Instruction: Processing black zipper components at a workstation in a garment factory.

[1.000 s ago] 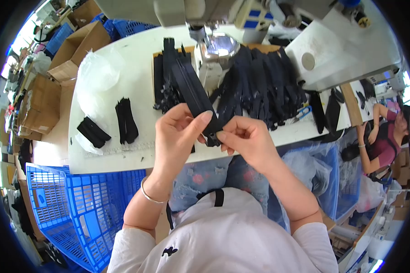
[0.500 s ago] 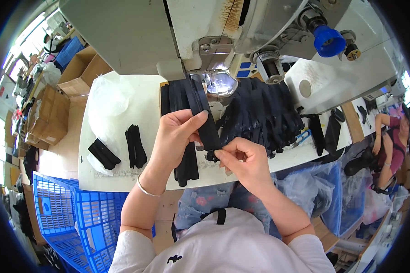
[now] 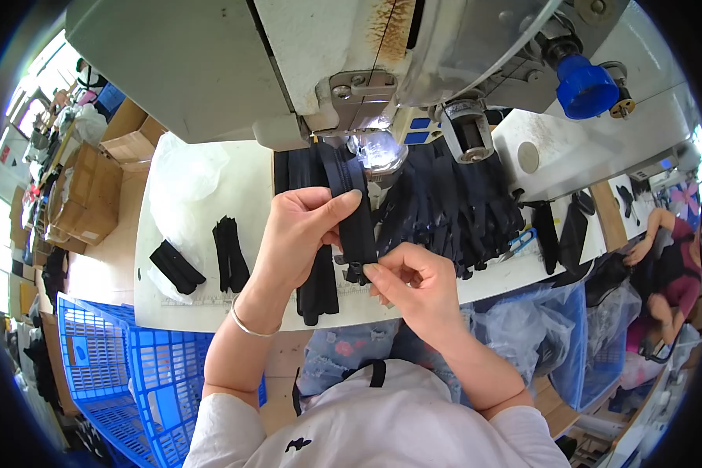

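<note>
A black zipper (image 3: 356, 230) runs down from under the sewing machine head (image 3: 359, 97) toward me. My left hand (image 3: 308, 230) pinches it partway along, thumb on top. At its near end, where a small slider or end piece shows, my right hand (image 3: 417, 285) grips it between thumb and forefinger. Left of it, more black zippers (image 3: 317, 288) lie in a strip on the table, partly hidden by my left hand. On the right a big pile of dark zippers (image 3: 452, 203) spreads beside the lit needle area.
Two small black bundles (image 3: 230, 253) lie on the white table (image 3: 277, 312) at left, near a clear plastic bag (image 3: 183, 175). Blue-handled scissors (image 3: 520, 243) rest by the pile. A blue crate (image 3: 136, 366) stands below left; a bag-lined blue bin (image 3: 573, 343) is at right. Another person (image 3: 667, 281) sits far right.
The view has shifted slightly, so the machine head appears larger and nearer. Both hands keep their pinch on the zipper, with the right one barely moved. The other person's arms have moved.
</note>
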`<state>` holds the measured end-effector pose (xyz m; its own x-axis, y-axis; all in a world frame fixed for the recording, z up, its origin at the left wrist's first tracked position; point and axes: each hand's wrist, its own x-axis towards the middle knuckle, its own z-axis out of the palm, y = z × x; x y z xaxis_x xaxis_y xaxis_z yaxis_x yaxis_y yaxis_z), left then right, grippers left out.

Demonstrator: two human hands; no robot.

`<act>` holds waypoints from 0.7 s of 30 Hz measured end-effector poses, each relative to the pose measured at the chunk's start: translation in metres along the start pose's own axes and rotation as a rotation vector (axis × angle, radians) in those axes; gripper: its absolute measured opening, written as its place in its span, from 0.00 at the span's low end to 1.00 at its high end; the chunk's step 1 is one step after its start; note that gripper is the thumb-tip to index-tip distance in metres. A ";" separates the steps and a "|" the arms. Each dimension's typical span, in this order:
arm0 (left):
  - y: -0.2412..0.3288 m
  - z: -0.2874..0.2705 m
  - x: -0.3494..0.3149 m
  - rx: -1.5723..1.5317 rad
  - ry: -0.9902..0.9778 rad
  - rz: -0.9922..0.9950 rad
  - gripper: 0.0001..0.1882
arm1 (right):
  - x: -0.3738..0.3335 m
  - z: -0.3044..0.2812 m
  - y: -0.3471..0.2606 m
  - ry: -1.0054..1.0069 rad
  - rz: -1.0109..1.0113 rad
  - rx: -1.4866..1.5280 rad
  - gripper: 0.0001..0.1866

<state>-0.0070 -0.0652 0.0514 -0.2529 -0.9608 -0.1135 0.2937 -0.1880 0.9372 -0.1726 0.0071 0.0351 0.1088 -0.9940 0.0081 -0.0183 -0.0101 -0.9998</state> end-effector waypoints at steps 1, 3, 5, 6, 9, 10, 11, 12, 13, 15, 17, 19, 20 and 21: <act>0.002 0.001 -0.002 0.027 0.008 -0.001 0.12 | -0.001 0.001 0.000 -0.014 0.009 0.023 0.07; -0.001 0.000 -0.003 0.017 0.022 -0.003 0.12 | -0.002 0.001 -0.002 -0.020 0.013 0.039 0.07; -0.003 -0.001 -0.004 0.010 0.039 -0.008 0.12 | -0.003 0.003 -0.002 -0.028 0.021 0.059 0.07; -0.003 0.000 -0.004 0.001 0.043 -0.005 0.12 | -0.003 0.004 -0.002 -0.025 0.021 0.057 0.07; -0.003 0.000 0.000 -0.001 0.044 -0.012 0.13 | 0.000 0.003 -0.003 -0.028 0.027 0.079 0.08; -0.003 0.000 0.001 0.004 0.035 -0.030 0.13 | 0.001 0.004 -0.003 -0.026 0.038 0.101 0.08; -0.003 -0.001 0.002 -0.001 0.036 -0.030 0.13 | 0.001 0.004 -0.004 -0.027 0.040 0.097 0.08; -0.003 -0.002 0.002 0.011 0.035 -0.035 0.13 | 0.001 0.005 -0.004 -0.026 0.053 0.106 0.08; -0.002 -0.002 0.002 0.026 0.033 -0.040 0.13 | 0.002 0.005 -0.004 -0.025 0.065 0.117 0.08; 0.000 0.000 0.002 0.007 0.036 -0.026 0.12 | 0.005 0.004 -0.003 -0.038 0.052 0.129 0.08; 0.003 0.002 0.003 -0.012 0.039 -0.010 0.12 | 0.008 0.002 -0.002 -0.054 0.040 0.141 0.08; 0.005 0.002 0.005 0.005 0.034 -0.003 0.12 | 0.010 0.002 -0.001 -0.045 0.021 0.131 0.08; 0.006 0.003 0.006 0.002 0.034 -0.003 0.12 | 0.010 0.002 -0.001 -0.046 0.022 0.128 0.08; 0.007 0.003 0.007 0.020 0.034 -0.002 0.12 | 0.010 0.003 -0.001 -0.039 0.014 0.152 0.08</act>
<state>-0.0092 -0.0725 0.0576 -0.2221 -0.9669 -0.1259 0.2750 -0.1860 0.9433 -0.1684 -0.0027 0.0361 0.1480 -0.9890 -0.0034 0.1306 0.0229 -0.9912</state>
